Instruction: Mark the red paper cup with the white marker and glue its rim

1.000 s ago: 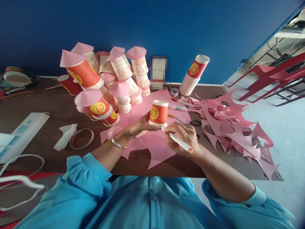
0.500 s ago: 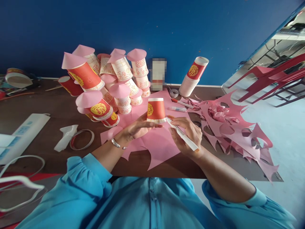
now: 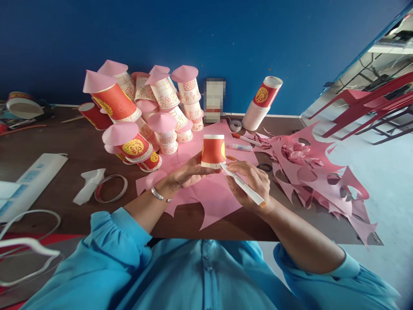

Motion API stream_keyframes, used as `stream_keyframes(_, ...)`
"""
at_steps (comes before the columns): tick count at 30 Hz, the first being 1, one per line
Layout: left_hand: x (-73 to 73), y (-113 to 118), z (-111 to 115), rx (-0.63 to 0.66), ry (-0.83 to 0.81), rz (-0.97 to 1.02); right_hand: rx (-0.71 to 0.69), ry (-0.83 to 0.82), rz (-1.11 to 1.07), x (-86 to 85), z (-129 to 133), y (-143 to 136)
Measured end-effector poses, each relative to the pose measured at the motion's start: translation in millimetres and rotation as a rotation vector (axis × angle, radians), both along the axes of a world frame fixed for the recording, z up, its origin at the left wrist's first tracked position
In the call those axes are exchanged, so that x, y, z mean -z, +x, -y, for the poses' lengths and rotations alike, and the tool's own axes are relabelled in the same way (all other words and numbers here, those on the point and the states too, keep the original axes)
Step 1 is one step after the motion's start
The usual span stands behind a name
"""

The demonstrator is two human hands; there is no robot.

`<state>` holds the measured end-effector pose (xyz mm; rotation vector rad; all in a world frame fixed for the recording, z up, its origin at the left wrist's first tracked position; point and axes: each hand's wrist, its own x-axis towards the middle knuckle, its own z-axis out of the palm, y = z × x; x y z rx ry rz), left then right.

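Note:
My left hand [image 3: 190, 171] is closed around the lower part of a red paper cup [image 3: 212, 150], which is upside down with its wide rim at the bottom. A yellow emblem shows at the cup's right edge, and the pale band near the rim carries drawn marks. My right hand [image 3: 250, 183] grips a white marker pen [image 3: 245, 186] with an orange end. Its tip meets the cup's lower right band or lies just in front of it. An orange piece, perhaps the cap, pokes out by the right fingers. Pink paper [image 3: 219, 193] lies beneath both hands.
Stacked cups with pink cone tops [image 3: 163, 122] stand at the left. A tall cup stack [image 3: 258, 110] leans at the back right. Pink paper scraps [image 3: 309, 181], a glue stick [image 3: 241, 147], a tape roll [image 3: 235, 125], another ring [image 3: 111, 188] and a power strip [image 3: 32, 181] lie about.
The cup has turned in my left hand, its yellow emblem passing from the left side to the right, and shifted slightly right. My right hand and the marker pen have moved a little left.

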<state>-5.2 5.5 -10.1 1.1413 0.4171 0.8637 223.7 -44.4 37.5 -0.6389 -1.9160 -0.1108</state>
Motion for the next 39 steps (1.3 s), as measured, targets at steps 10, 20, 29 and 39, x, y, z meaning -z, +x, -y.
stream_keyframes(10,-6.9,2.5,1.0,-0.004,-0.029,-0.008,-0.007,-0.038,0.061,2.0,2.9,0.5)
stream_keyframes(20,-15.5,5.0,3.9,0.02,-0.011,0.039,-0.04,-0.081,0.059,5.3,2.2,0.2)
stream_keyframes(29,-7.1,3.6,0.5,-0.004,-0.032,-0.034,0.015,-0.064,0.075,3.5,2.5,1.0)
stream_keyframes(39,-8.0,3.0,0.3,0.0,-0.056,-0.029,0.042,-0.042,0.073,1.4,3.0,0.4)
